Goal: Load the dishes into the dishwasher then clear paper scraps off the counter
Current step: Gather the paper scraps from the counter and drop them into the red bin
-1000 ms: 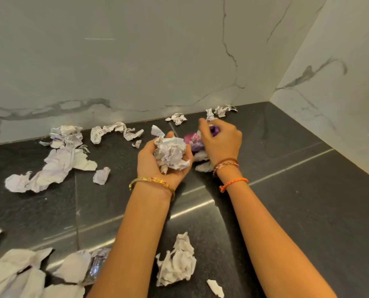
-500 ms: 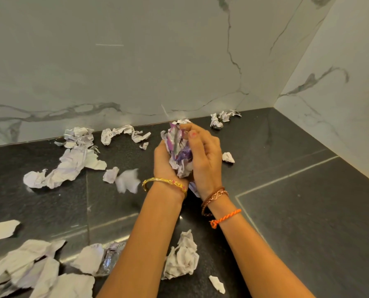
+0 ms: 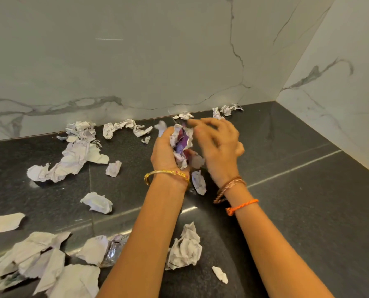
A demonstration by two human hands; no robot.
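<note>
While torn paper scraps (image 3: 67,162) litter the dark table (image 3: 308,201) at your far left, your left hand (image 3: 165,150) sits near the middle, fingers curled closed around a crumpled wad (image 3: 182,145) of white and purple paper. Just to its right, your right hand (image 3: 219,145) hovers blurred beside the wad, fingers spread loose and holding nothing. More scraps lie by the marble wall (image 3: 136,61).
</note>
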